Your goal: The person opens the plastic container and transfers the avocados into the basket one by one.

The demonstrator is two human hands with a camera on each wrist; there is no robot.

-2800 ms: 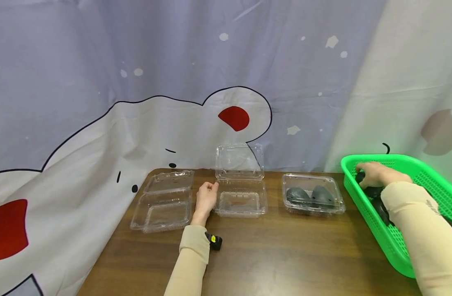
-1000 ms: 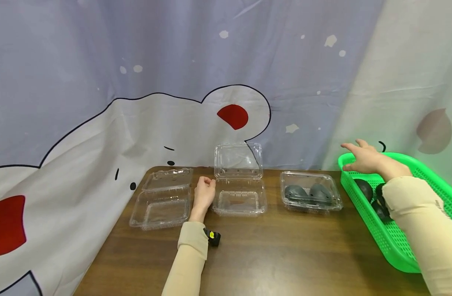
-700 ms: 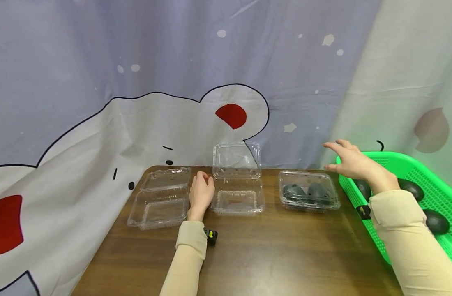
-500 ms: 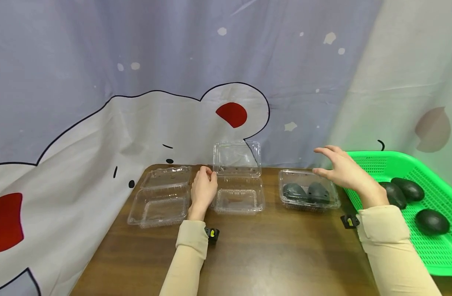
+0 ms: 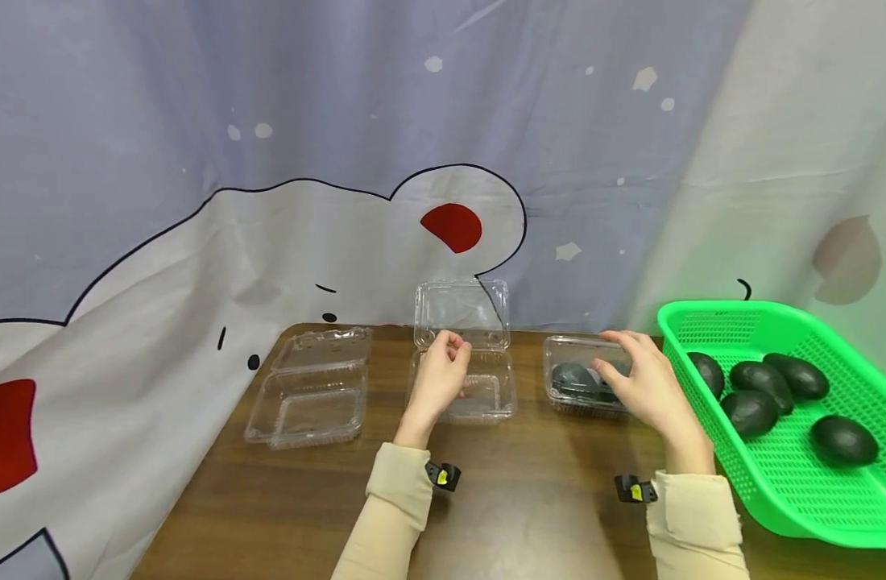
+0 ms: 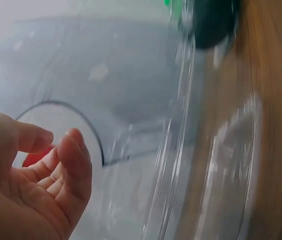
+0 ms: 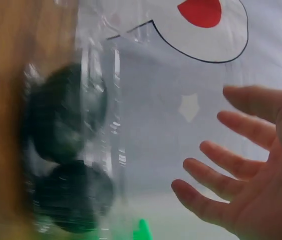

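In the head view my left hand (image 5: 439, 379) hovers in front of the middle clear clamshell box (image 5: 461, 310), which stands with its lid up. Its fingers are loosely curled, and the left wrist view shows a gap between thumb and fingertip with nothing held. On the right, my right hand (image 5: 649, 387) reaches over a closed clamshell box (image 5: 559, 352), covering part of it. Two dark avocados (image 5: 573, 379) sit inside that box, one mostly hidden by the hand. In the right wrist view the fingers are spread, apart from the box and holding nothing.
Several dark avocados (image 5: 843, 441) lie in a green plastic basket (image 5: 769, 503) at the table's right side. Another opened clamshell box (image 5: 312, 439) rests at the left. Behind the wooden table (image 5: 530, 499) hangs a printed curtain (image 5: 305, 97).
My right hand, earlier down among the avocados in the basket, has lifted out and moved left to the closed box. My left hand has shifted right, across the middle box.
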